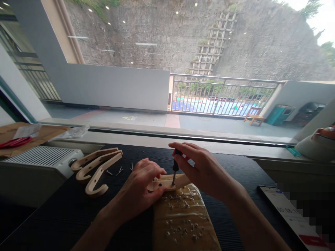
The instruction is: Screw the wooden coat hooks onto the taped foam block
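Note:
My right hand point(201, 167) grips the black handle of a screwdriver point(175, 164), which stands nearly upright. Its tip meets a pale wooden hook point(170, 184) lying across a tape-wrapped wooden board point(183, 216). With fingers and thumb closed round the hook's curved left end, my left hand point(143, 183) presses it onto the board. Many small holes pit the board's near surface. To the left, three more wooden hooks point(96, 181) rest on the black table, and beside them are several loose screws point(119, 170).
The black table point(62, 205) meets a window sill. A phone point(290, 216) showing a timer lies at the right. At the left stand a white radiator point(44, 157) and cardboard point(49, 133) with red-handled scissors point(15, 142). A pale rounded container point(314, 146) sits at far right.

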Demonstrator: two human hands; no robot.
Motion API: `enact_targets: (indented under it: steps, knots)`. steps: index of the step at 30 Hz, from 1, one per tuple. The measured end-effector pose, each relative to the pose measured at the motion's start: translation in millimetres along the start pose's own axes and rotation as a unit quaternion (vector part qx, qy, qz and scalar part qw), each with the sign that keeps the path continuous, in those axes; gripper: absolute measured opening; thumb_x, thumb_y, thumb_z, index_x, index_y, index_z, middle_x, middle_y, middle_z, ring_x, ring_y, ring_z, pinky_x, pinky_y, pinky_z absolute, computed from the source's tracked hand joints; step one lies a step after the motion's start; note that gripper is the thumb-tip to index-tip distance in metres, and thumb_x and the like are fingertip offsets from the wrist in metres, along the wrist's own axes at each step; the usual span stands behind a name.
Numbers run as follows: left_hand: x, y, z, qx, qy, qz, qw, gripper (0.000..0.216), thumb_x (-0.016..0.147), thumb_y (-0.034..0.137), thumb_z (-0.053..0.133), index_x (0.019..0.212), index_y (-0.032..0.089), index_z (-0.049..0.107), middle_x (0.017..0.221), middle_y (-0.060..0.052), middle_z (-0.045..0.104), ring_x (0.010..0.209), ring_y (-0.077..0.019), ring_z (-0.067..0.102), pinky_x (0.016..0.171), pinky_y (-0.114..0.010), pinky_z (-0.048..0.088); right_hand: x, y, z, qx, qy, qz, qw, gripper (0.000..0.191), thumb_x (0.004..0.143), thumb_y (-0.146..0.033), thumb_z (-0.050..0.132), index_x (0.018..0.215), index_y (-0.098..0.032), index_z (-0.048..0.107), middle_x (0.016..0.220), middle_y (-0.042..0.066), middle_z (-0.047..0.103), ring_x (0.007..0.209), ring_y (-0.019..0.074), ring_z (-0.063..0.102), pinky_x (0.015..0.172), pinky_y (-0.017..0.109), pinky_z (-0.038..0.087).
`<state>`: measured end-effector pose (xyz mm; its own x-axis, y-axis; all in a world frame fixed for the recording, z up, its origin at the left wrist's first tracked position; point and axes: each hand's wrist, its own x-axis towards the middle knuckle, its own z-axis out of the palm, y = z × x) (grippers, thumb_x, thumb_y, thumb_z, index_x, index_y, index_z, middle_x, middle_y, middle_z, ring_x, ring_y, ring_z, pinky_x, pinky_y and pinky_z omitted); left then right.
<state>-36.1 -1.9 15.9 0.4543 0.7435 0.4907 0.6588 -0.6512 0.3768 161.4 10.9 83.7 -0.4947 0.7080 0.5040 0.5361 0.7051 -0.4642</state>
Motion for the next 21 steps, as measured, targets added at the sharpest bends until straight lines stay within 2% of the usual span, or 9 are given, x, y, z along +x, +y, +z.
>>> enact_targets:
  steps: [3, 8, 11, 17, 21]
  knots:
    - [0, 0, 0, 0.003, -0.002, -0.005, 1.0, 0.024, 0.074, 0.021, 0.06, 0.097, 0.024, 0.053, 0.095, -0.001, 0.06, 0.097, -0.0196, 0.05, 0.102, -0.04, 0.025, 0, -3, 0, 0.018, -0.01, -0.009, 1.0, 0.031, 0.087, -0.021, 0.043, 0.116, -0.022, 0.055, 0.097, 0.004, 0.064, 0.087, 0.0156, 0.057, 0.07, 0.025, 0.043]
    - [1, 0, 0, 0.004, -0.002, 0.002, 1.0, 0.024, 0.074, 0.021, 0.06, 0.096, 0.024, 0.053, 0.091, 0.0, 0.06, 0.094, -0.0184, 0.051, 0.102, -0.04, 0.026, 2, 11, -1, -0.019, 0.027, 0.041, 0.999, 0.027, 0.086, -0.027, 0.046, 0.11, -0.021, 0.058, 0.086, 0.003, 0.066, 0.069, 0.0133, 0.057, 0.063, 0.025, 0.042]
    - [0, -1, 1, 0.007, -0.006, 0.003, 1.0, 0.024, 0.074, 0.02, 0.06, 0.097, 0.024, 0.053, 0.09, 0.0, 0.06, 0.094, -0.0182, 0.05, 0.102, -0.04, 0.026, 2, 11, -1, -0.026, 0.03, 0.041, 0.998, 0.027, 0.087, -0.028, 0.046, 0.11, -0.021, 0.058, 0.087, 0.003, 0.065, 0.071, 0.0134, 0.057, 0.063, 0.025, 0.042]
    - [-2, -1, 1, 0.019, -0.007, 0.001, 1.0, 0.025, 0.076, 0.022, 0.059, 0.099, 0.024, 0.052, 0.096, 0.0, 0.06, 0.1, -0.0197, 0.049, 0.103, -0.041, 0.024, -2, -8, 0, 0.033, -0.021, -0.015, 0.999, 0.032, 0.088, -0.021, 0.043, 0.118, -0.022, 0.054, 0.102, 0.003, 0.064, 0.087, 0.0134, 0.057, 0.071, 0.023, 0.042]
    - [-1, 2, 0, 0.01, -0.013, -0.008, 1.0, 0.023, 0.076, 0.02, 0.057, 0.099, 0.023, 0.052, 0.094, 0.0, 0.06, 0.096, -0.0193, 0.051, 0.102, -0.043, 0.024, 0, -1, 1, 0.036, -0.018, 0.007, 0.999, 0.03, 0.087, -0.024, 0.045, 0.116, -0.023, 0.055, 0.088, 0.001, 0.065, 0.073, 0.0116, 0.057, 0.064, 0.022, 0.042]
